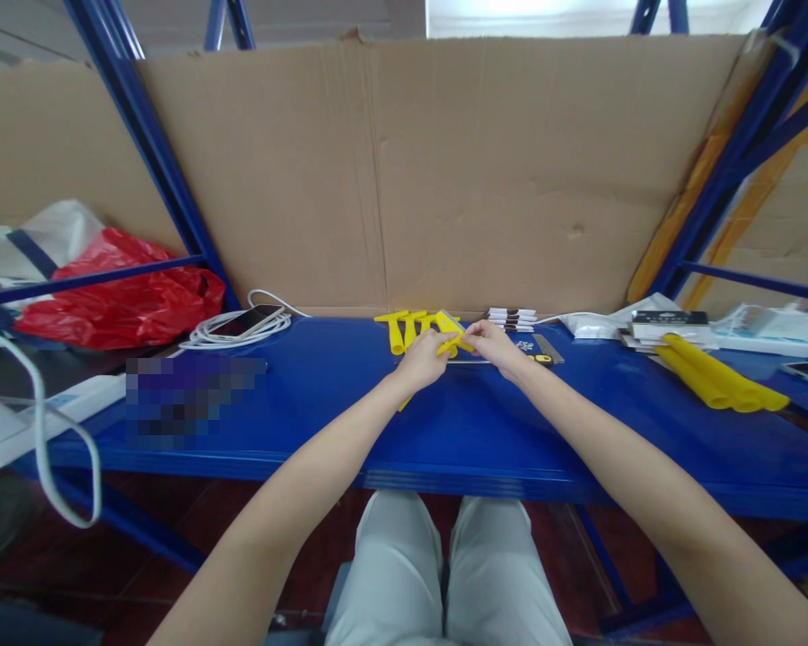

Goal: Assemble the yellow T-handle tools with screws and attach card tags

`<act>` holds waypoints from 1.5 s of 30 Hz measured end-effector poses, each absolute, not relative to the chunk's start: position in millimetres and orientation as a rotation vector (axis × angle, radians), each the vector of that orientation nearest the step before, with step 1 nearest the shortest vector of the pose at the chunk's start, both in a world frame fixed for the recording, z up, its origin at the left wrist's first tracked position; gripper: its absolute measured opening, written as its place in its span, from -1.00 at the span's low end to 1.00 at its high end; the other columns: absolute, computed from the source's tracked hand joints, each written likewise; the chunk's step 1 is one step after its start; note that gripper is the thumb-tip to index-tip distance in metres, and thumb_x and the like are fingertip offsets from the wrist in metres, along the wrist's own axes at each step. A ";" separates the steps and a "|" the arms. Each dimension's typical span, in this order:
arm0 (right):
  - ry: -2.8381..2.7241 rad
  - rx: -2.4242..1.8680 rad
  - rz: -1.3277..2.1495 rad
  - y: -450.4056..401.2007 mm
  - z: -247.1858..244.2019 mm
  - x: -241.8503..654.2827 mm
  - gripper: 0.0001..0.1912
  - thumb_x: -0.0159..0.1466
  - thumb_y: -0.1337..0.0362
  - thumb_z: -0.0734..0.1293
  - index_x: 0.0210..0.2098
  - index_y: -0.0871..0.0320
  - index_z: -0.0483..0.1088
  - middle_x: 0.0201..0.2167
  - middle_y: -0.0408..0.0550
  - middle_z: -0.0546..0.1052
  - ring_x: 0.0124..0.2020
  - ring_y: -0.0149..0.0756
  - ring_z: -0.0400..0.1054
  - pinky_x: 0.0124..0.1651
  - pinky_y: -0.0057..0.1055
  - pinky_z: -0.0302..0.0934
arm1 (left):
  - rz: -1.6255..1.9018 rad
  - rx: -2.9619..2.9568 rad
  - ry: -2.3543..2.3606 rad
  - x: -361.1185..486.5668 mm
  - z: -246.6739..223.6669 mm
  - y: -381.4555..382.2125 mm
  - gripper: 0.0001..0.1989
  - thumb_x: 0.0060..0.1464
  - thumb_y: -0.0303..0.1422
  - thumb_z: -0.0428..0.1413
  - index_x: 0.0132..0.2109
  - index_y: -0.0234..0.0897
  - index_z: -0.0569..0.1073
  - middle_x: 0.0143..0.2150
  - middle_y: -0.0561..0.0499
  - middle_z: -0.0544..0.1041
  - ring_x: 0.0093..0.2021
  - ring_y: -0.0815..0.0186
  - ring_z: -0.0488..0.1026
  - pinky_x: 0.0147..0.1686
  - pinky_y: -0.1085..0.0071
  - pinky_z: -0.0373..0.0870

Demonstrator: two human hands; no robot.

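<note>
Over the middle of the blue table, my left hand (424, 359) is closed around a yellow T-shaped plastic tool (451, 327) with a flat, wide head. The fingers of my right hand (494, 344) are pinched together at the right side of that same tool and partly hide it. Just behind my left hand lie several similar yellow T-shaped tools (396, 334) side by side, handles toward me. To the right, beyond my right hand, is a stack of small white-and-black packs (512, 319). A yellow-and-black piece (543, 359) and a grey flat strip (548, 346) lie near my right wrist.
Yellow tubes (720, 377) lean on a small stack of boxes (670, 325) at right. At left are a coiled white cable (232, 334), a red plastic bag (127, 292) and a white power strip (74, 413). Cardboard (498, 170) walls off the back between blue posts (154, 152).
</note>
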State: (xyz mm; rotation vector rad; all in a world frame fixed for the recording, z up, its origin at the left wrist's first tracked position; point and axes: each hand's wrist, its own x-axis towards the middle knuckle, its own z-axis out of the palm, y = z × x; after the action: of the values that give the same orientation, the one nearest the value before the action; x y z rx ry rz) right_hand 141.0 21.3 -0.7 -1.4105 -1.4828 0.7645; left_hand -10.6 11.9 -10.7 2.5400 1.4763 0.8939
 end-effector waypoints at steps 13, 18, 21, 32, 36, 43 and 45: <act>-1.341 -1.102 1.259 14.1 1.7 142.8 -0.90 0.20 0.45 0.27 -0.32 0.17 0.25 -0.61 -0.17 0.48 -0.73 -0.50 0.24 -0.63 -0.57 0.06 | 0.837 2.592 1.389 -18.2 -7.2 15.9 -0.52 0.13 -0.51 0.01 0.21 -0.27 0.34 0.07 -0.15 0.45 0.09 0.19 0.37 0.14 0.24 0.24; -1.264 -1.128 1.247 12.3 5.0 142.5 -0.90 0.21 0.48 0.22 -0.34 0.17 0.26 -0.64 -0.18 0.46 -0.74 -0.51 0.23 -0.62 -0.58 0.08 | 0.591 2.680 1.399 -21.9 -10.7 11.2 -0.31 0.08 -0.60 -0.02 0.33 -0.03 0.13 0.19 -0.13 0.30 0.13 0.17 0.35 0.12 0.22 0.25; -1.248 -1.129 1.274 10.1 7.1 143.2 -0.86 0.20 0.52 0.18 -0.33 0.17 0.27 -0.65 -0.17 0.46 -0.74 -0.51 0.23 -0.62 -0.58 0.09 | 0.571 2.691 1.408 -21.7 -12.6 10.5 -0.29 0.09 -0.61 -0.07 0.34 0.00 0.10 0.12 -0.12 0.34 0.08 0.19 0.38 0.10 0.23 0.26; -1.387 -1.033 1.307 16.4 7.2 158.8 -0.82 0.14 0.43 0.20 -0.25 0.18 0.30 -0.54 -0.08 0.54 -0.66 -0.44 0.31 -0.55 -0.53 0.18 | 0.725 2.546 1.296 -17.9 -12.5 14.5 -0.25 -0.05 -0.69 -0.07 0.29 -0.13 0.22 0.01 -0.10 0.34 0.08 0.23 0.34 0.12 0.27 0.26; -1.478 -1.079 1.117 22.7 13.5 178.2 -0.80 0.08 0.42 0.27 -0.27 0.18 0.38 -0.47 -0.07 0.55 -0.61 -0.46 0.33 -0.53 -0.54 0.16 | 0.957 2.379 1.297 -15.0 -13.5 14.4 -0.22 -0.10 -0.70 -0.03 0.28 -0.12 0.24 0.21 -0.12 0.20 0.23 0.16 0.21 0.19 0.22 0.21; -1.524 -1.466 0.293 53.0 6.3 256.5 -0.83 0.05 0.44 0.29 -0.38 0.22 0.49 -0.44 -0.01 0.56 -0.44 -0.32 0.40 -0.35 -0.43 0.27 | 1.009 1.941 1.184 -12.1 -8.6 7.7 -0.16 -0.05 -0.65 0.01 0.34 0.05 0.09 0.39 -0.11 -0.01 -0.15 0.21 0.47 -0.34 0.35 0.52; -1.599 -1.613 0.112 56.6 0.3 278.4 -0.86 0.04 0.45 0.30 -0.43 0.21 0.51 -0.41 0.02 0.58 -0.36 -0.26 0.44 -0.26 -0.41 0.28 | 1.007 1.843 1.135 -10.0 -8.2 5.6 -0.14 -0.04 -0.65 -0.01 0.35 0.07 0.03 0.40 -0.13 -0.01 -0.31 0.34 0.47 -0.51 0.49 0.45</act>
State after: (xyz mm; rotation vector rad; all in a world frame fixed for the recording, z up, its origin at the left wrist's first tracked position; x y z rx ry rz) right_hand 278.4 56.6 0.3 -1.6130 -1.5989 0.1118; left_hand -10.0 5.6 -8.2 1.8425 1.1347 1.0072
